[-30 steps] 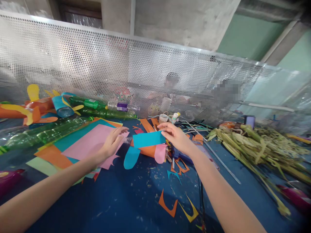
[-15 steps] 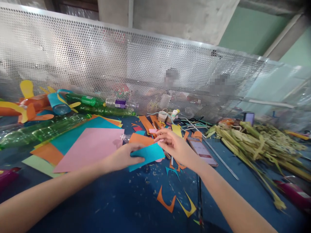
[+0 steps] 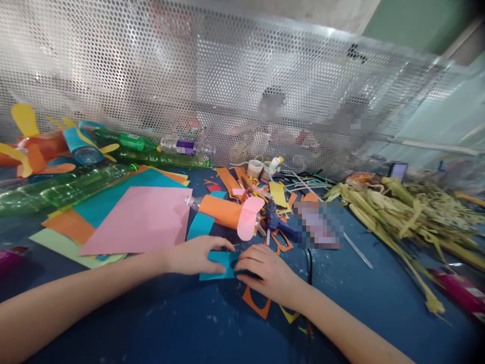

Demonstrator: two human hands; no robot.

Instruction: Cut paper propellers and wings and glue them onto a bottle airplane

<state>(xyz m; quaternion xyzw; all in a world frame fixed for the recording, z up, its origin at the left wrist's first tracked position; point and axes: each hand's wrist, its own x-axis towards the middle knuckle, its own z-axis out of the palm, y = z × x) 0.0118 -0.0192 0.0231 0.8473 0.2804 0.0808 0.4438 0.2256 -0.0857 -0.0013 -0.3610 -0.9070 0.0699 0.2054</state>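
Note:
Both of my hands press a small teal paper piece (image 3: 222,265) flat onto the blue table (image 3: 182,323). My left hand (image 3: 197,255) lies on its left part with fingers curled over the top edge. My right hand (image 3: 263,270) covers its right end, fingers bent down on the paper. Just beyond the hands lies a bottle wrapped in orange paper (image 3: 222,211) with a pink paper fin (image 3: 248,224). A blue glue gun (image 3: 276,222) rests to the right of it.
A stack of coloured sheets with a pink sheet (image 3: 140,217) on top lies left. Green plastic bottles (image 3: 60,189) and paper-decorated bottles (image 3: 45,149) line the back left. Dried leaves (image 3: 405,215) pile up right. Orange and yellow scraps (image 3: 261,306) lie near my right wrist. A perforated metal screen (image 3: 227,86) bounds the back.
The teal paper went from held up in my right hand to down on the table near me. Both hands now press it flat. The camera tilted downward.

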